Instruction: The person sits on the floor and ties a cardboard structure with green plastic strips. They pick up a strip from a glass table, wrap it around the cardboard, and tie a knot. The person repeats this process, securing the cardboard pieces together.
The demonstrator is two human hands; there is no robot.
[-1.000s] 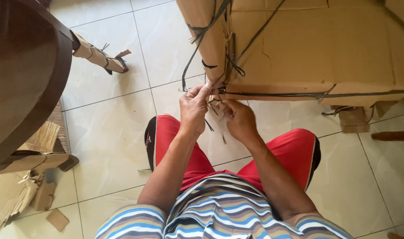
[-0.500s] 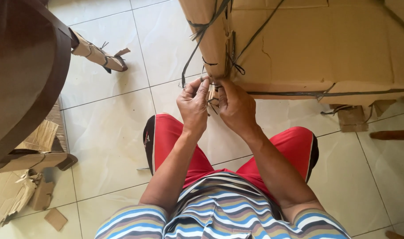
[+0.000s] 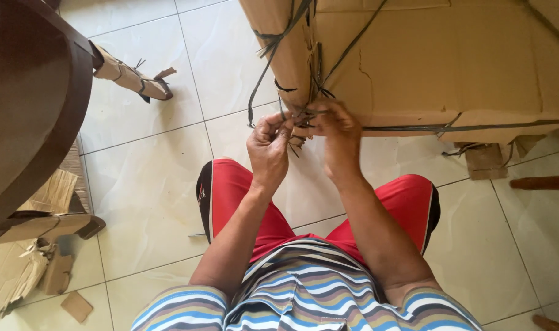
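Note:
A big cardboard-wrapped object (image 3: 439, 61) stands in front of me on the tiled floor, bound with dark plastic straps (image 3: 273, 67). At its lower left corner the straps meet in a knot. My left hand (image 3: 268, 147) pinches the strap ends just left of that knot. My right hand (image 3: 336, 132) grips the straps at the knot, pressed against the cardboard's bottom edge. A loose strap loop hangs down the corner above my left hand. My red shorts and striped shirt fill the bottom of the view.
A dark wooden round piece of furniture (image 3: 28, 104) fills the left side, its leg (image 3: 132, 78) wrapped in cardboard and strap. Torn cardboard scraps (image 3: 28, 270) lie at bottom left. A wooden leg (image 3: 540, 182) shows at right.
Both hands have risen from below the carton's corner up to the strap knot. The right hand now presses against the cardboard edge.

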